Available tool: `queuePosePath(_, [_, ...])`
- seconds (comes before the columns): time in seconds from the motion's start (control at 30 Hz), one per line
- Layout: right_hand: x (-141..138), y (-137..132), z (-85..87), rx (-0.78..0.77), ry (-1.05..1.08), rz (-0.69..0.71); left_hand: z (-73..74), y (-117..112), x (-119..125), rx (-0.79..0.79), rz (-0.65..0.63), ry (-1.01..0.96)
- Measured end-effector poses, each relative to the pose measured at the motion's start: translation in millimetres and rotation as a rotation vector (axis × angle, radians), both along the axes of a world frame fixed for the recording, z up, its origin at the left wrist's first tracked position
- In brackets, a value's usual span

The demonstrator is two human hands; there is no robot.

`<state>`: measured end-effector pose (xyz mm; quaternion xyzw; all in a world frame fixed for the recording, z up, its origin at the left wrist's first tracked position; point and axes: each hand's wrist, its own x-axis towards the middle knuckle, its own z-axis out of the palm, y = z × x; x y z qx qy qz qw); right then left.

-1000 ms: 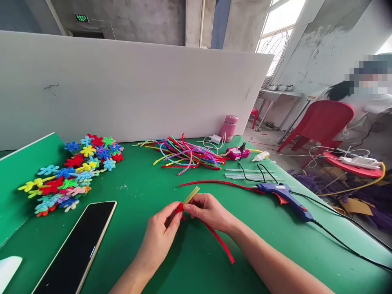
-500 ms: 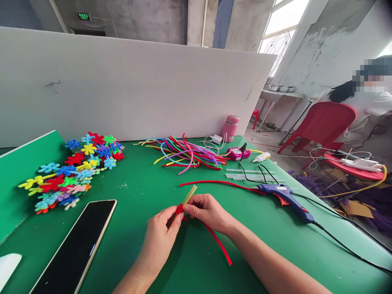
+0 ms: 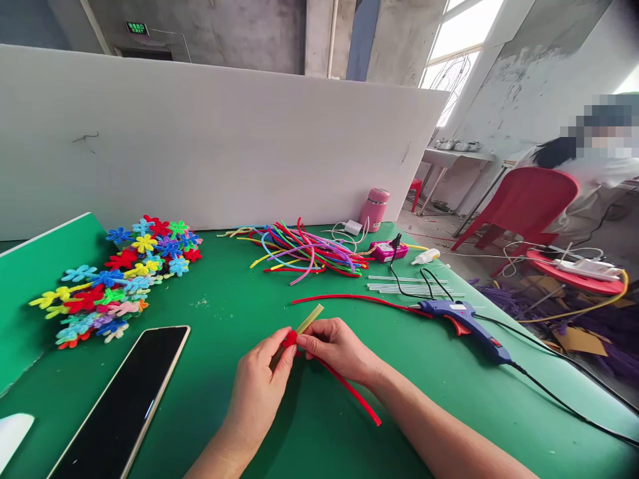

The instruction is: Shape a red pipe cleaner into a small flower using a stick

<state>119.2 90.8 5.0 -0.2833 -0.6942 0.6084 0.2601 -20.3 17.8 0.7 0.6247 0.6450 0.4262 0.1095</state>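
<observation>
My left hand (image 3: 259,376) is closed, thumb and fingertips pinching a bunched red loop of pipe cleaner. My right hand (image 3: 339,346) is closed beside it, fingertips on the same red pipe cleaner (image 3: 355,395) and a short yellowish strip (image 3: 312,318). The strip sticks up between the hands, away from me; its lower end is hidden by the red bunch and fingers. From under my right hand the pipe cleaner's long tail slants down to the right. Another red pipe cleaner (image 3: 344,297) lies beyond the hands, reaching the blue glue gun (image 3: 454,311).
A heap of coloured pipe cleaners (image 3: 314,249) lies at the back, near a pink bottle (image 3: 374,209). Glue sticks (image 3: 399,288) and black cords lie to the right. At left are fuzzy flowers (image 3: 114,279) and a phone (image 3: 124,399). A person sits on a red chair (image 3: 529,199).
Both hands have shifted very slightly left, still pinching the red pipe cleaner. Its loose tail has swung a little up and to the right.
</observation>
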Motion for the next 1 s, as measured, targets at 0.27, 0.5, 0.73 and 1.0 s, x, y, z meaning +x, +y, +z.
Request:
queuePosePath(0.27, [0, -1, 0.6, -0.046, 0.046, 0.041, -1.8, 1, -2, -0.008, -0.022, -0.064])
queuePosePath(0.5, [-2, -1, 3.3, -0.305, 0.183, -0.04, 3.0, 1, -4, -0.061, 0.0, -0.191])
queuePosePath(0.73, [3, -3, 20.2, -0.329, 0.152, 0.031, 5.9, 5, -9, -0.079, 0.028, -0.253])
queuePosePath(1.0, [4, -9, 18.4, 0.068, -0.025, 0.082, 1.7, 5, -15, -0.058, 0.065, -0.072])
